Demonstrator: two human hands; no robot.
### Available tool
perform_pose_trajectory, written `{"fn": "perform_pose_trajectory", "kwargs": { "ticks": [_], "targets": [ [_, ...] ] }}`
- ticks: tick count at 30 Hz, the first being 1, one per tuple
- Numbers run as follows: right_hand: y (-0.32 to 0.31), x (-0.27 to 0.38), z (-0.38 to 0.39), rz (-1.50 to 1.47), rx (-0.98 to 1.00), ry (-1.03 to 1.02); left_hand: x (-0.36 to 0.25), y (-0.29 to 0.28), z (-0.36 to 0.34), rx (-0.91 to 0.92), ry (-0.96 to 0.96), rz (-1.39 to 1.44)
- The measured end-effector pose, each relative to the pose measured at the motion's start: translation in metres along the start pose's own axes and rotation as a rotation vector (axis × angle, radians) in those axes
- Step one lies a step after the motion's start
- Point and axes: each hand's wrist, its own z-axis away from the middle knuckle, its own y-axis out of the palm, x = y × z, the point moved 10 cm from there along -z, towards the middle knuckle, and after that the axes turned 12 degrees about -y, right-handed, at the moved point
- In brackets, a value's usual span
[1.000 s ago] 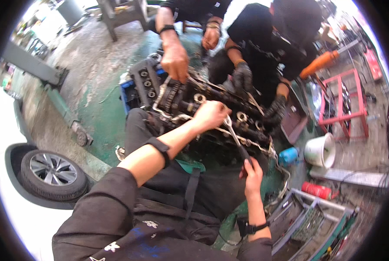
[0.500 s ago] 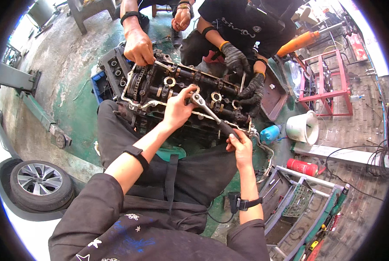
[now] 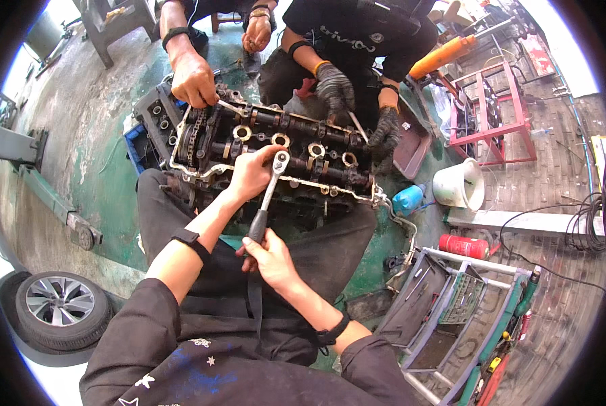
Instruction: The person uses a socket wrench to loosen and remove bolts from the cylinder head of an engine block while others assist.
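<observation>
A ratchet wrench (image 3: 270, 193) with a silver head and black grip lies across the near side of an opened engine (image 3: 300, 126). My left hand (image 3: 251, 173) is closed about its head, the fingertips partly hidden behind it. Lower down, my right hand (image 3: 273, 260) wraps round the end of the grip, close in front of my lap. Whatever sits under the ratchet head is hidden. Camshafts, a timing chain (image 3: 193, 141) and several pale round openings show in the engine.
Across the engine, a co-worker's bare hand (image 3: 195, 82) holds a silver wrench; another's gloved hands (image 3: 335, 92) hold a slim metal tool. Right of it stand a white bucket (image 3: 450, 185), red fire extinguisher (image 3: 463, 246) and tool cart (image 3: 490, 342). A car wheel (image 3: 65, 310) is at left.
My right hand has swung the ratchet handle left and toward me, from pointing right to pointing nearly straight down. My left hand stays at its head. The whole view has shifted slightly.
</observation>
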Motion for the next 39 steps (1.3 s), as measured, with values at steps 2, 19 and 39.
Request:
{"fn": "perform_pose_trajectory", "kwargs": {
  "ticks": [2, 19, 39],
  "targets": [
    [0.004, 0.000, 0.004, -0.007, 0.002, -0.004, 0.004, 0.004, 0.003, 0.035, 0.004, -0.017],
    [-0.184, 0.060, 0.006, 0.120, -0.413, -0.149, 0.007, 0.012, -0.004, 0.080, -0.062, 0.065],
    [-0.036, 0.008, 0.023, -0.032, -0.092, 0.002, 0.014, 0.009, 0.007, -0.003, -0.060, 0.240]
  ]
}}
